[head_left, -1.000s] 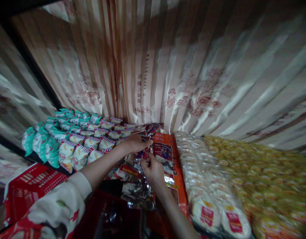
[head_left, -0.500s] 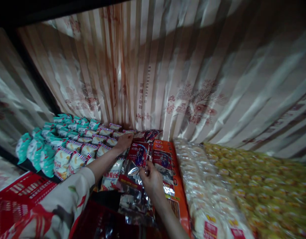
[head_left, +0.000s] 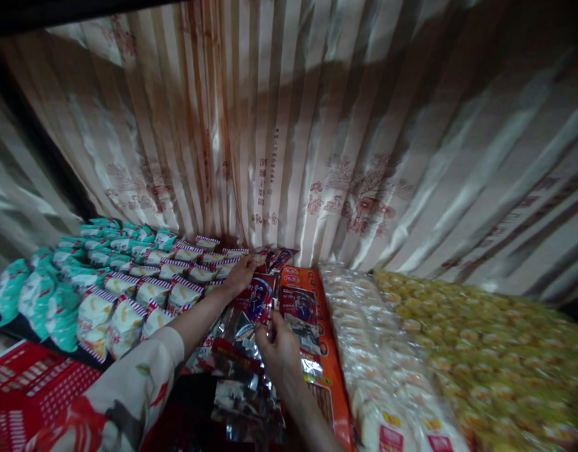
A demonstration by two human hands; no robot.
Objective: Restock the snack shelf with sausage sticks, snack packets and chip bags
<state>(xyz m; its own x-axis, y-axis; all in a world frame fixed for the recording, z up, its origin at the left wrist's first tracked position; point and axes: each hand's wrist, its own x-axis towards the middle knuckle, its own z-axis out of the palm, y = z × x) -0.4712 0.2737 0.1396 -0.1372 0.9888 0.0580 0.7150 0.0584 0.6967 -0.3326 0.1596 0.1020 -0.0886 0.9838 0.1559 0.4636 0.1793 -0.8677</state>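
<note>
The left hand [head_left: 239, 275] lies flat, fingers spread, on the far end of a heap of shiny red-and-silver foil snack packets [head_left: 244, 336], just beside the rows of white packets with red-and-blue striped edges [head_left: 147, 295]. The right hand [head_left: 279, 348] pinches the top of one foil packet (how tightly I cannot tell) near the middle of that heap. An orange printed carton [head_left: 307, 301] sits touching the heap's right side, under a striped satin curtain [head_left: 289, 138].
</note>
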